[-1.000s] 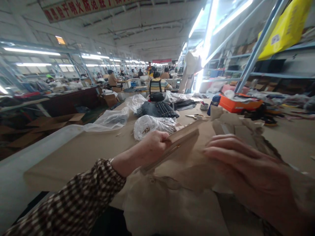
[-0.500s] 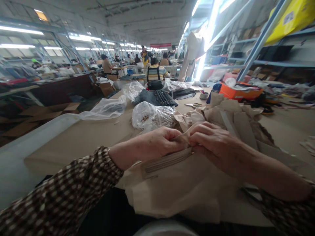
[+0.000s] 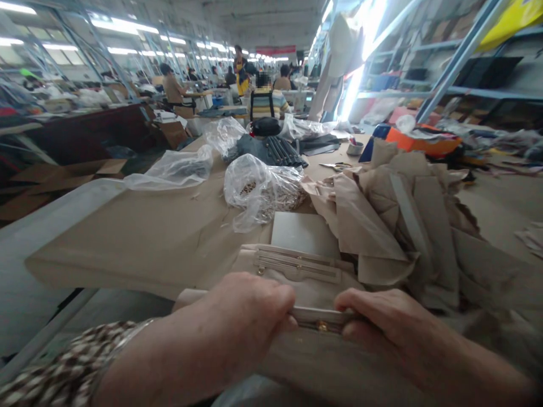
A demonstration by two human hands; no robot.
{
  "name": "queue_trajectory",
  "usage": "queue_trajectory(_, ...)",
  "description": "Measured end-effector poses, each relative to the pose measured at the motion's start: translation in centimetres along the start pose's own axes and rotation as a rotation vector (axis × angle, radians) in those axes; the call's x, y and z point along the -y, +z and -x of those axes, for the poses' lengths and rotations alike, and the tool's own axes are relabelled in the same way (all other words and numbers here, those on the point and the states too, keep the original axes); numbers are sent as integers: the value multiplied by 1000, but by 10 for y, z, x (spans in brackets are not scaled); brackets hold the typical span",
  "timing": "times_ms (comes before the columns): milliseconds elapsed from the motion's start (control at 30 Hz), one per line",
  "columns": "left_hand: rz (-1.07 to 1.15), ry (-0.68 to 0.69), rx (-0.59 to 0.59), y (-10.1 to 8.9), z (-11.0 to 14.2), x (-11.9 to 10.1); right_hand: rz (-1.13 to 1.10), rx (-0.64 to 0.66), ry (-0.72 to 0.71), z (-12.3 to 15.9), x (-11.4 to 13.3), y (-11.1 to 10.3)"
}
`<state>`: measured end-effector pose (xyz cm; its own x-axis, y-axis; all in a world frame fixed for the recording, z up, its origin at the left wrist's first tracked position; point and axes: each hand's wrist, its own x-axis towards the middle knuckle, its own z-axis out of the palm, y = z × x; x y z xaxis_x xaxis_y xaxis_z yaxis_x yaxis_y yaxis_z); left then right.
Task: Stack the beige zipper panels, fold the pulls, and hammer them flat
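Note:
Close to my body, my left hand and my right hand pinch a beige fabric piece along its folded upper edge. Between the hands a zipper with a gold-coloured pull shows on it. Just beyond lies a beige panel with zipper strips and small metal fittings; I cannot tell whether it joins the piece in my hands. Behind that panel a flat grey plate rests on the table.
A heap of beige fabric pieces fills the right of the table. Clear plastic bags, dark pieces with zippers, scissors and an orange box lie further back. Several people sit or stand beyond.
Both hands have come nearer to my body and moved apart along the fabric edge. The zippered panel and grey plate beyond are now uncovered. The camera view has shifted slightly.

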<state>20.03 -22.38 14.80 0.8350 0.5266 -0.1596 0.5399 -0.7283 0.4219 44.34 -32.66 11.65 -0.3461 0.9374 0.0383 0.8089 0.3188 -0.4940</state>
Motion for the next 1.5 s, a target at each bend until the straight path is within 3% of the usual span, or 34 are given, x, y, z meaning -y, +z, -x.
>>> queue_trajectory(100,-152,-49,136,24,-31,28,46,51,138,-7,-36,36)
queue_trajectory(267,-247,-76,88,45,-74,51,313,-76,170,-25,-73,64)
queue_trajectory(467,-330,-125,75,64,-94,55,482,77,285,-45,-77,73)
queue_trajectory(567,-415,-101,-23,73,-94,54,469,87,338,-49,-73,72)
queue_trajectory(633,-452,-11,-95,81,-89,50,455,94,342,-49,-68,69)
queue_trajectory(767,-359,250,-50,108,-74,49,456,100,349,-50,-53,62)
queue_trajectory(867,-334,247,-45,129,-73,60,466,27,289,-50,-46,45)
queue_trajectory(933,-335,206,-59,134,-77,67,467,-103,241,-46,-51,24)
queue_trajectory(1067,-349,144,-121,129,-91,74,548,-430,359,-25,-93,-35)
queue_trajectory(1167,-359,102,-174,126,-101,73,665,-510,535,-7,-130,-64)
queue_trajectory(1333,-382,65,-150,125,-106,69,644,-395,768,0,-152,-63)
queue_trajectory(1500,-343,87,-74,109,-106,63,472,-577,889,-2,-156,-62)
